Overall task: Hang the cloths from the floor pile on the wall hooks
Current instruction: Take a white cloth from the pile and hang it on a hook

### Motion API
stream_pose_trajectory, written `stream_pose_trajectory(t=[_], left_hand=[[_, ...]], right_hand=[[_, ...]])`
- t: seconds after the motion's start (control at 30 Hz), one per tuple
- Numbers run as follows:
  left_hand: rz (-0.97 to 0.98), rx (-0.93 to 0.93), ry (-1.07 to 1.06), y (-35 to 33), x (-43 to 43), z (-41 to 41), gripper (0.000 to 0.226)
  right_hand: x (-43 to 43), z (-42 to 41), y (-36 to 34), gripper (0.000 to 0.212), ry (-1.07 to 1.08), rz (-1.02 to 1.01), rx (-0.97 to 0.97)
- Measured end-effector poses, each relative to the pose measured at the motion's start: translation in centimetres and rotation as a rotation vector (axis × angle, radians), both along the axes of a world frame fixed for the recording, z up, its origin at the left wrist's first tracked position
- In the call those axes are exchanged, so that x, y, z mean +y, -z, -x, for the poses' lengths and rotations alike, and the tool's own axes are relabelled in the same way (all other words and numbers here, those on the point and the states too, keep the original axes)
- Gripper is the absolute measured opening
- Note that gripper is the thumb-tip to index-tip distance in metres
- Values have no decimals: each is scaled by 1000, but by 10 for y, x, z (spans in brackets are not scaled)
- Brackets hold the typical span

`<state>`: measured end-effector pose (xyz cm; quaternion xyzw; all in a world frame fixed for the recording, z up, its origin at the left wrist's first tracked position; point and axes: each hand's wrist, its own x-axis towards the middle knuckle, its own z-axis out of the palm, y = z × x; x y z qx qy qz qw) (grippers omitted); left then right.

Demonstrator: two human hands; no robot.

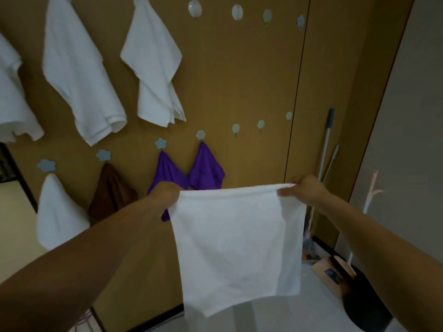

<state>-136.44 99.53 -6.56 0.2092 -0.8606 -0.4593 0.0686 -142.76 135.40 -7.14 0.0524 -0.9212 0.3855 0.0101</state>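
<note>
I hold a white cloth (237, 245) spread out flat in front of the brown wall. My left hand (165, 194) grips its top left corner and my right hand (304, 190) pinches its top right corner. The cloth hangs down freely below both hands. Bare flower-shaped hooks (236, 128) sit on the wall just above the cloth, with two more (260, 124) to their right. In the upper row, oval hooks (194, 8) and small flower hooks (266, 16) are also bare. The floor pile is not in view.
White towels (79, 75) hang on upper hooks at left. A white cloth (57, 212), a brown cloth (110, 190) and two purple cloths (206, 171) hang on the lower row. Mop handles (326, 149) lean in the right corner above a dustpan (333, 271).
</note>
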Motion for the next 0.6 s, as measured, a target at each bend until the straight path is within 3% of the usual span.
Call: stream_pose_trajectory(t=[0.1,0.2,0.3,0.37,0.5,0.6], left_hand=[[66,-19,85,-7,-7,23,14],[52,4,210,-18,-15,46,21],[4,185,168,-26,-13,75,17],[-128,325,145,-30,-8,93,7],[-416,516,176,-51,-9,122,13],[-247,639,166,-66,-9,144,15]], right_hand=[[-10,27,-8,39,35,-42,49],[-19,54,-17,38,100,-67,141],[-32,78,-26,30,162,-55,389],[-43,90,-36,32,142,-29,461],[-65,116,-56,7,156,223,452],[-87,135,-70,18,119,429,423]])
